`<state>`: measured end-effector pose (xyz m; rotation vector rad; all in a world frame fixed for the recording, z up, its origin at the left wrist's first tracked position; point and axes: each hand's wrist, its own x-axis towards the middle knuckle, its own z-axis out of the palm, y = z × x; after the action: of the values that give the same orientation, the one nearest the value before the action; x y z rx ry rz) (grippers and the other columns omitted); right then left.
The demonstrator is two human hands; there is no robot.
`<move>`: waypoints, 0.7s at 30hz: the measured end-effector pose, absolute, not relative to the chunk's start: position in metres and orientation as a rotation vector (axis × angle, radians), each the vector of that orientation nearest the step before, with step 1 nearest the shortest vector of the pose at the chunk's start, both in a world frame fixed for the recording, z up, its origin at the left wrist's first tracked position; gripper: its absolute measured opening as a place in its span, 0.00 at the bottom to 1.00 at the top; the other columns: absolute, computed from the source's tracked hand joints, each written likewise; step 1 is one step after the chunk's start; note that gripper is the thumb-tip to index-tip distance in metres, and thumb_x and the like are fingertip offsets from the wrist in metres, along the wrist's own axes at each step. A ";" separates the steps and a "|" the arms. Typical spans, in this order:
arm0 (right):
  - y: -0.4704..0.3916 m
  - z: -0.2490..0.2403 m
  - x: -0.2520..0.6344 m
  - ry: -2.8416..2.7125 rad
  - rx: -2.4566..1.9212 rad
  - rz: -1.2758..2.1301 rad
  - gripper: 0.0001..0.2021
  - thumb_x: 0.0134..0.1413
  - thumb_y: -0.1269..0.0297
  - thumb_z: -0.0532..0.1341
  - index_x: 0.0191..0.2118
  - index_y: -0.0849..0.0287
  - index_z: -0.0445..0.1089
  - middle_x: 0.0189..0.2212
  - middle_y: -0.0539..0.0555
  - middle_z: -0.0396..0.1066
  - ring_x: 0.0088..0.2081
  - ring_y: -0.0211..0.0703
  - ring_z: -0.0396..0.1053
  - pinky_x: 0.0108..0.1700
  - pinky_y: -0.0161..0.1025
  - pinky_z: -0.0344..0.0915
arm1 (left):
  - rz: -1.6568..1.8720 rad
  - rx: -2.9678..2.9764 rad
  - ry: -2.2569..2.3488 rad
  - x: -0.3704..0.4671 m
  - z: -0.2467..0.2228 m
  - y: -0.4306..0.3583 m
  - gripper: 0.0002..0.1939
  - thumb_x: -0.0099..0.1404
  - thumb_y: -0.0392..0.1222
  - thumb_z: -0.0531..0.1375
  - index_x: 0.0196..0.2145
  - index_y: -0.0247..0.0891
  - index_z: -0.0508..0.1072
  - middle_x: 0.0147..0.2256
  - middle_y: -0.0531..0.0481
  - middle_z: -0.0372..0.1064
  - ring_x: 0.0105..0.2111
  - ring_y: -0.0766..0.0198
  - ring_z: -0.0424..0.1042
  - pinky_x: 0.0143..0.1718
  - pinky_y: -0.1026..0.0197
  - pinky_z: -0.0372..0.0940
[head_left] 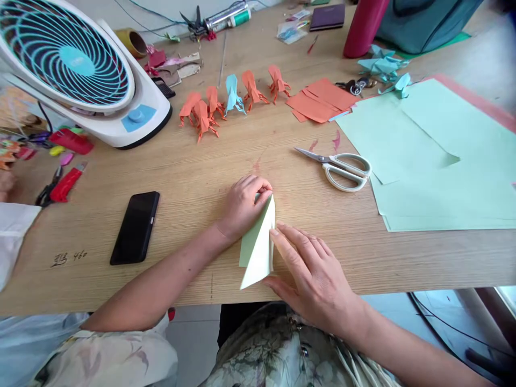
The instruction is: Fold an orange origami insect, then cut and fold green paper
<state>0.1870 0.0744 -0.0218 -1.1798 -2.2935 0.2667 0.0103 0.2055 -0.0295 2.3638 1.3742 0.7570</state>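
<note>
A light green sheet of paper [260,242], folded into a narrow pointed shape, lies near the table's front edge with one pale flap raised. My left hand [245,201] is closed at its top end, the curled fingers and thumb pinching the paper at the point. On the paper's right side is my right hand [312,269], its fingers stretched out and the thumb apart. Its fingertips touch the raised flap's right edge, and the thumb tip is by the lower corner. Scissors [346,171] with white handles lie beyond, to the right.
Large green sheets [435,183] cover the right side. Orange paper pieces [322,100] and several folded paper figures [252,88] stand behind. At left are a black phone [135,228], a fan [137,115] and a red cutter [67,184]. Another person's white sleeve [16,236] reaches in.
</note>
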 end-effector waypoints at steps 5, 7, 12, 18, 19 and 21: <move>0.078 -0.025 0.164 -2.284 -1.278 0.262 0.31 0.61 0.70 0.56 0.68 0.72 0.51 0.63 0.72 0.61 0.58 0.62 0.63 0.52 0.54 0.68 | 0.793 2.371 1.396 0.008 -0.038 0.207 0.06 0.69 0.38 0.55 0.34 0.38 0.71 0.33 0.50 0.70 0.35 0.62 0.69 0.38 0.59 0.62; 0.079 -0.025 0.160 -2.305 -1.257 0.226 0.30 0.60 0.75 0.53 0.68 0.70 0.51 0.63 0.72 0.60 0.59 0.60 0.63 0.51 0.53 0.68 | 0.824 2.366 1.393 0.008 -0.040 0.208 0.07 0.70 0.38 0.55 0.34 0.38 0.71 0.33 0.50 0.69 0.35 0.62 0.69 0.38 0.59 0.62; 0.079 -0.026 0.166 -2.433 -1.154 0.092 0.25 0.61 0.77 0.53 0.64 0.65 0.61 0.64 0.69 0.60 0.60 0.60 0.62 0.52 0.51 0.67 | 0.820 2.275 1.280 -0.006 -0.032 0.212 0.07 0.69 0.36 0.55 0.37 0.38 0.73 0.37 0.48 0.73 0.39 0.62 0.72 0.43 0.59 0.66; 0.078 -0.028 0.173 -2.499 -1.111 0.049 0.22 0.62 0.76 0.54 0.61 0.67 0.65 0.63 0.71 0.62 0.62 0.62 0.61 0.53 0.52 0.68 | 0.811 2.304 1.176 -0.032 0.000 0.204 0.12 0.71 0.34 0.53 0.41 0.39 0.77 0.44 0.46 0.76 0.47 0.60 0.74 0.52 0.56 0.67; 0.078 -0.028 0.173 -2.503 -1.101 0.051 0.22 0.62 0.76 0.54 0.61 0.67 0.65 0.63 0.71 0.62 0.62 0.62 0.61 0.53 0.52 0.68 | 0.776 2.336 1.153 -0.033 0.003 0.200 0.12 0.71 0.34 0.53 0.43 0.40 0.77 0.46 0.46 0.76 0.49 0.60 0.74 0.53 0.56 0.67; 0.079 -0.028 0.173 -2.506 -1.093 0.059 0.22 0.62 0.76 0.54 0.60 0.67 0.66 0.63 0.71 0.62 0.62 0.63 0.61 0.53 0.52 0.69 | 0.713 2.410 1.125 -0.029 0.004 0.189 0.11 0.71 0.35 0.54 0.46 0.39 0.76 0.49 0.45 0.75 0.51 0.59 0.74 0.54 0.54 0.67</move>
<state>0.1730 0.0789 -0.0284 -1.0932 -2.5055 0.0589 -0.0291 0.1894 0.0044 2.4099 1.1255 0.7130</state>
